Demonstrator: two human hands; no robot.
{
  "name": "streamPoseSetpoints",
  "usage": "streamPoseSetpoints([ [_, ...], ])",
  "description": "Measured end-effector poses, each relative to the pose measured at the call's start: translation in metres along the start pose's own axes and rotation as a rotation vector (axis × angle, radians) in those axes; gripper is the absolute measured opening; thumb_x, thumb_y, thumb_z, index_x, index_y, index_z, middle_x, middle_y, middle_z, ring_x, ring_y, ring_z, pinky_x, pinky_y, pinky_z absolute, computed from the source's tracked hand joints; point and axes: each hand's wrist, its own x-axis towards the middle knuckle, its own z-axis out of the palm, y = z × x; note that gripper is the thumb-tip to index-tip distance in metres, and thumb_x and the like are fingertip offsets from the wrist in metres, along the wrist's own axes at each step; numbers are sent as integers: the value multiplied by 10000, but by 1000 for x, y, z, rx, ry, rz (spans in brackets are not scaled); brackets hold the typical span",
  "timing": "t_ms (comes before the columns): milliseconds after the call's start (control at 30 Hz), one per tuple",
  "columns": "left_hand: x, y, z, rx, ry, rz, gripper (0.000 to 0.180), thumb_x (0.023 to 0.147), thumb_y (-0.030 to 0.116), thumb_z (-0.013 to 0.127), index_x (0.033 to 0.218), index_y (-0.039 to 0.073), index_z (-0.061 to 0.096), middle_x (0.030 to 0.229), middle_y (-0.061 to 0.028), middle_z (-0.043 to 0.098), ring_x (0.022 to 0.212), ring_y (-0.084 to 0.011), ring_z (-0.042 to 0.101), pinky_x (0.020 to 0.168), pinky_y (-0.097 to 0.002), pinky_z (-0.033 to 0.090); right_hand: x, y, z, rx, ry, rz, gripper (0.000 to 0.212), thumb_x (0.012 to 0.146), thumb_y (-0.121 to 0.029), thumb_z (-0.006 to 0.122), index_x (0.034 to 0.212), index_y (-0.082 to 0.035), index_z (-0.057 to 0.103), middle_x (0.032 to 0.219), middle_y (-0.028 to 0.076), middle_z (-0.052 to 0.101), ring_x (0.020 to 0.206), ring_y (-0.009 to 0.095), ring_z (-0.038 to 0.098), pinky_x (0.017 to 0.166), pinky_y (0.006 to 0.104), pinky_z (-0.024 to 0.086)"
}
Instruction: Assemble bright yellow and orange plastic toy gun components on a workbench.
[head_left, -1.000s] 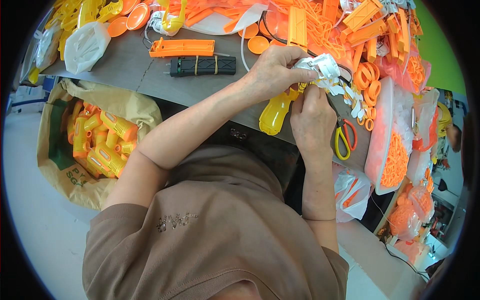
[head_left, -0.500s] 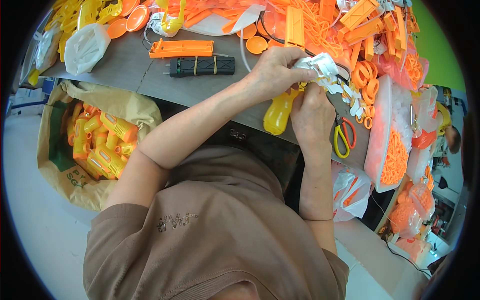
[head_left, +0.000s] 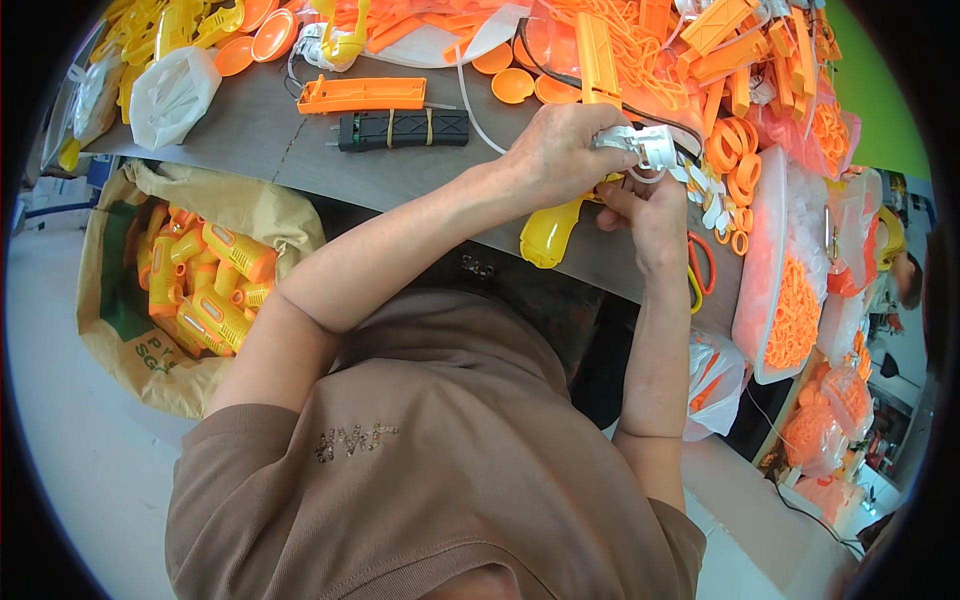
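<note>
My left hand (head_left: 568, 152) is closed on a white plastic mechanism (head_left: 655, 148), with thumb and fingers on its left side. A thin clear tube curves below the mechanism. Under my left hand hangs a yellow plastic shell (head_left: 549, 234), glossy and rounded at its lower end; its upper part is hidden by the fingers. My right hand (head_left: 648, 215) sits just right of the shell, its fingers bent together near the shell's upper end. What those fingertips pinch is too small to make out. Scissors with red and yellow handles (head_left: 702, 268) lie beside my right wrist, partly covered by it.
An orange tray-like part (head_left: 362, 96) and a black banded block (head_left: 404, 131) lie on the grey table. Orange parts (head_left: 720, 45) heap at the back. A clear bin of orange rings (head_left: 790, 315) stands right; a paper bag of yellow-orange housings (head_left: 290, 215) stands left.
The white mechanism has shifted slightly right and down in my left hand. My right hand has moved right, partly covering the scissors. The yellow shell has swung slightly left.
</note>
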Motion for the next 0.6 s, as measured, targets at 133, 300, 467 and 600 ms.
streamPoseSetpoints([
  [133, -4, -4, 1, 105, 55, 133, 284, 823, 163, 696, 1046, -5, 642, 733, -49, 635, 630, -82, 549, 575, -259, 464, 3, -1, 1, -21, -45, 95, 167, 825, -15, 604, 986, 31, 600, 705, 60, 617, 541, 117, 583, 508, 227, 473],
  [300, -3, -4, 5, 110, 51, 132, 281, 828, 154, 692, 1053, -5, 639, 742, -54, 643, 642, -75, 559, 579, -254, 470, -19, 10, 18, 1, 138, -107, 162, 837, -23, 613, 987, 35, 593, 783, 69, 637, 615, 106, 600, 552, 228, 498],
  [467, -3, -7, 5, 58, 60, 107, 291, 835, 148, 687, 1065, -21, 627, 763, -47, 648, 671, -67, 577, 593, -235, 486, -20, 14, 24, -171, 200, -308, 176, 814, -18, 656, 973, 32, 601, 808, 56, 635, 640, 87, 583, 586, 234, 515],
  [600, -3, -5, 5, 60, 46, 71, 292, 839, 148, 682, 1069, -23, 623, 772, -49, 650, 685, -70, 587, 602, -236, 493, -19, 6, 20, -123, 163, -195, 152, 819, -41, 660, 938, 38, 609, 800, 49, 635, 646, 87, 592, 583, 233, 514],
])
